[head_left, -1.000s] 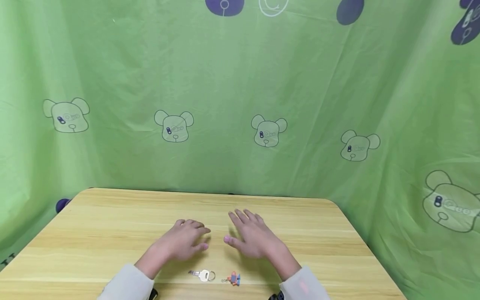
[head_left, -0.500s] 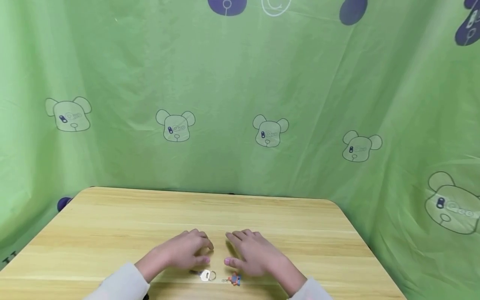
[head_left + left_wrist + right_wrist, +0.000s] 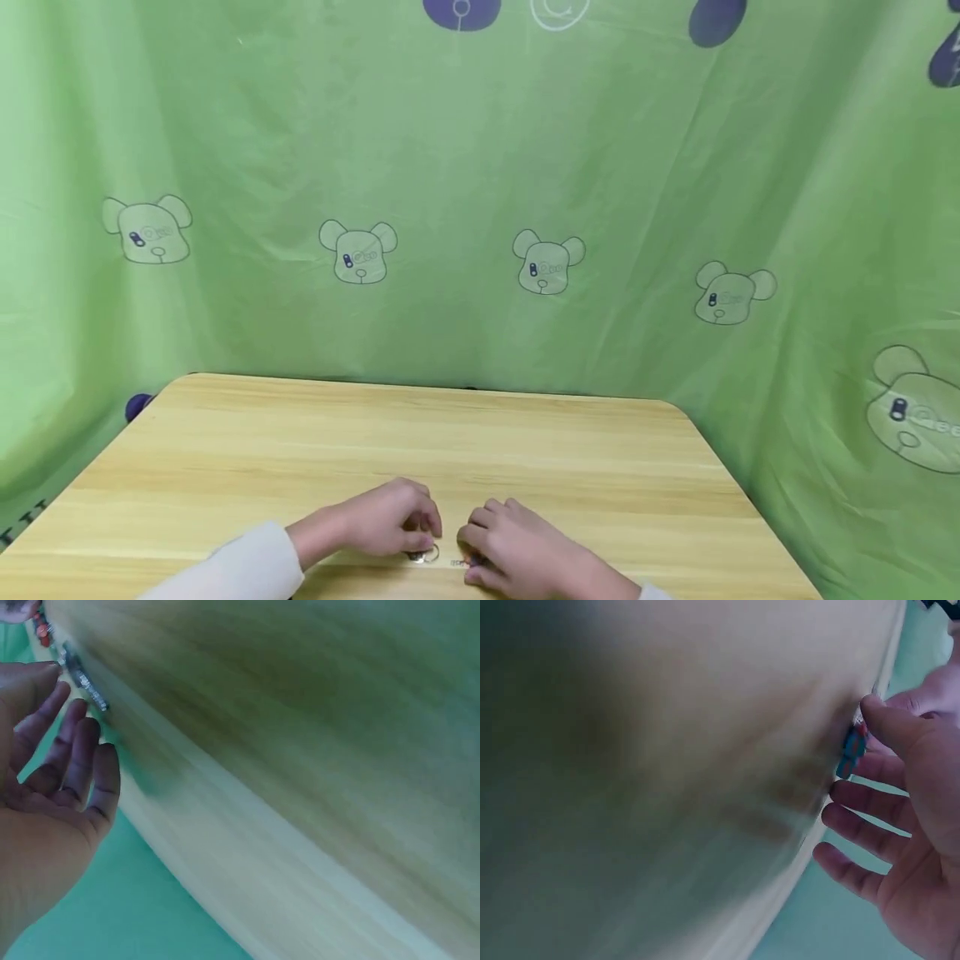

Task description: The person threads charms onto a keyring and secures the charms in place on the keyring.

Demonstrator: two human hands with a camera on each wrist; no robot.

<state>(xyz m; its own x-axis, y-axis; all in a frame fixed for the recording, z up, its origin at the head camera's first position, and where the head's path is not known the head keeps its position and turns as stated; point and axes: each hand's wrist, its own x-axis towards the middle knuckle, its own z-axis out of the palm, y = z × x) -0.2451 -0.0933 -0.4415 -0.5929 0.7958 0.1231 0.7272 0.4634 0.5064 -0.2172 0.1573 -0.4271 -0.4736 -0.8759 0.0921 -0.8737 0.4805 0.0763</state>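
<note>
On the near part of the wooden table lies a key with a metal ring [image 3: 430, 554]. My left hand [image 3: 390, 517] is over it from the left, with the thumb tip right at the key in the head view. Seen from the left wrist, the key [image 3: 84, 678] lies just beyond the loosely bent fingers. A small orange and blue charm [image 3: 851, 752] with a short chain [image 3: 457, 563] is to the right of the key. Around that charm stands my right hand [image 3: 517, 546], thumb on the near side and index finger on the far side, the other fingers spread. The hand partly hides the charm in the head view.
The pale wooden table [image 3: 420, 425] has rounded far corners. A green curtain [image 3: 450, 333] printed with bear heads surrounds its back and sides.
Both hands have moved down and nearer to the person, from above the bare table onto the key and the charm. Their fingers have bent more. The key and charm have stayed in place.
</note>
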